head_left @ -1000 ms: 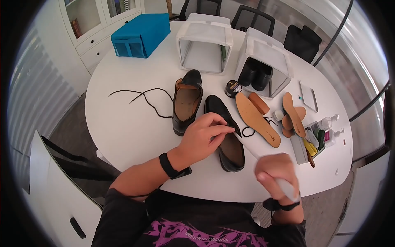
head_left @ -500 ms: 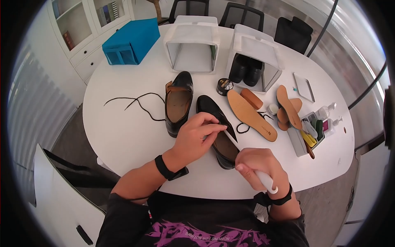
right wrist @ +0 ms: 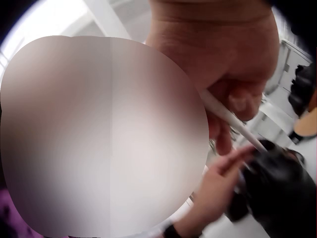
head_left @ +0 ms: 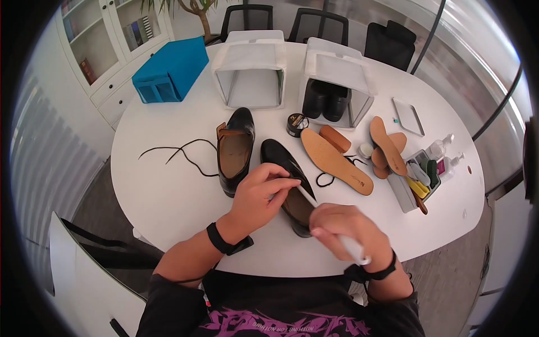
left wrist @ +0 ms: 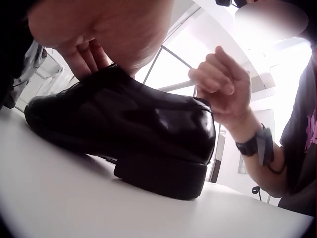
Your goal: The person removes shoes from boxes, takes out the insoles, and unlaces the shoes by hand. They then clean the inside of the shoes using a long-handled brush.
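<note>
In the head view, a black leather shoe [head_left: 277, 154] stands on the table in front of me, toe away. My left hand [head_left: 255, 194] lies over its side, thumb and fingers pinching at the front of the opening. The left wrist view shows the shoe's glossy side and heel [left wrist: 161, 176]. My right hand [head_left: 351, 227] is curled round a slim white stick-like tool [head_left: 352, 247] with a hooked rear end. Its thin front part reaches to the shoe opening beside my left fingertips. The second black shoe [head_left: 236, 147] stands just to the left.
Laces [head_left: 185, 145] lie left of the shoes. To the right are an insole [head_left: 337, 163], a brown block [head_left: 336, 139], a black tin [head_left: 297, 124] and a caddy [head_left: 403, 194] of supplies. Behind stand two white boxes [head_left: 250, 56], one holding black shoes [head_left: 325, 101], and a blue box [head_left: 174, 67].
My right hand has moved left and up, bringing the white tool's front part to the shoe opening. My left hand has stayed at the shoe. The head view has shifted slightly.
</note>
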A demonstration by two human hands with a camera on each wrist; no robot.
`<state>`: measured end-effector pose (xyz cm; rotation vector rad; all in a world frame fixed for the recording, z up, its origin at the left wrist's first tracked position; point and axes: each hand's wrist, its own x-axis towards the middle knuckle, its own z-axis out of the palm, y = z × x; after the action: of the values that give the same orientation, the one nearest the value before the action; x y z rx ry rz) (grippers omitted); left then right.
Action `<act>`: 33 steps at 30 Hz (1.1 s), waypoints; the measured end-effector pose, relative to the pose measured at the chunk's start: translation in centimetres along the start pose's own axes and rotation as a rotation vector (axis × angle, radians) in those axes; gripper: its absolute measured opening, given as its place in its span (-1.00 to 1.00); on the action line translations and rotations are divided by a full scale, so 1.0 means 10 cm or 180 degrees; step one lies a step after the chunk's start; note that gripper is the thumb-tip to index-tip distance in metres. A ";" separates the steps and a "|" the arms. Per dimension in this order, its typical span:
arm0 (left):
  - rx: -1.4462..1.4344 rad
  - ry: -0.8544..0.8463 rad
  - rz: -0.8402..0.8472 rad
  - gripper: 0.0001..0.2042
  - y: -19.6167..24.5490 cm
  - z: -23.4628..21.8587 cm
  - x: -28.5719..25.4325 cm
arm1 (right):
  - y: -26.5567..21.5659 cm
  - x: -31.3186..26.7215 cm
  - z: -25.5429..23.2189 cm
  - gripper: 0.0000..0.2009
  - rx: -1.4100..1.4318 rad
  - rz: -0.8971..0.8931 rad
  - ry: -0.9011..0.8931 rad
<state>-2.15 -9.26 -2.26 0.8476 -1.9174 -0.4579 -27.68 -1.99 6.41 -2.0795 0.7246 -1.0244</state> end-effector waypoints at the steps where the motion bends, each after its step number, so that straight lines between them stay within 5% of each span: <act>1: -0.0010 -0.0010 0.0018 -0.66 0.00 0.01 -0.01 | -0.04 -0.03 -0.03 -0.65 -0.0014 0.0002 0.0018; 4: -0.0150 -0.0076 -0.0083 -0.65 -0.04 0.00 0.00 | -0.35 -0.22 -0.35 -0.64 -0.0252 0.0179 -0.0186; 7: -0.0134 -0.0085 -0.0112 -0.65 -0.02 0.00 -0.02 | -0.75 -0.56 -0.50 -0.34 0.1514 -0.0174 0.1031; 8: -0.0099 -0.0069 -0.0100 -0.65 -0.02 0.00 -0.02 | -0.75 -0.59 -0.78 -0.35 0.2071 -0.0271 0.0322; 12: 0.0014 -0.0083 -0.0087 -0.65 0.02 0.02 0.00 | -0.44 -0.44 -0.69 -0.48 0.1012 -0.0027 0.0400; 14: 0.0104 -0.0099 -0.0036 -0.65 0.04 0.02 -0.01 | -0.06 -0.20 -0.49 -0.61 0.0162 0.0257 -0.0086; 17: 0.0166 -0.0082 -0.0021 -0.65 0.05 0.01 0.01 | 0.29 -0.16 -0.23 -0.65 0.0248 0.0106 -0.0017; 21: -0.0102 -0.0015 -0.0071 -0.64 0.00 -0.01 -0.01 | -0.25 -0.52 -0.71 -0.40 0.0949 0.0237 0.0680; 23: -0.0064 -0.0012 -0.0087 -0.63 0.00 -0.01 0.00 | -0.43 -0.81 -1.14 -0.47 0.2015 -0.0251 0.0373; 24: -0.0027 -0.0006 -0.0054 -0.62 0.01 0.00 0.01 | -0.49 -0.66 -1.44 -0.49 0.2150 -0.0499 -0.0755; 26: 0.0016 -0.0049 -0.0075 -0.62 0.06 0.01 0.01 | -0.55 -0.70 -1.32 -0.51 0.2145 -0.0262 -0.0201; 28: 0.0084 -0.0109 -0.0075 -0.62 0.08 0.01 0.01 | -0.30 -0.67 -0.94 -0.54 0.1155 0.0021 0.0244; 30: 0.0198 -0.0111 -0.0065 -0.62 0.10 0.01 0.02 | -0.12 -0.26 -0.67 -0.56 -0.0052 0.0286 -0.0540; 33: 0.0296 0.0000 0.0024 -0.63 0.09 0.03 0.02 | 0.02 -0.03 -0.20 -0.58 -0.0248 0.0064 -0.0403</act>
<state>-2.84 -8.76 -1.73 0.9000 -1.9535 -0.3667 -29.57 -2.59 7.02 -2.1776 0.7297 -0.8570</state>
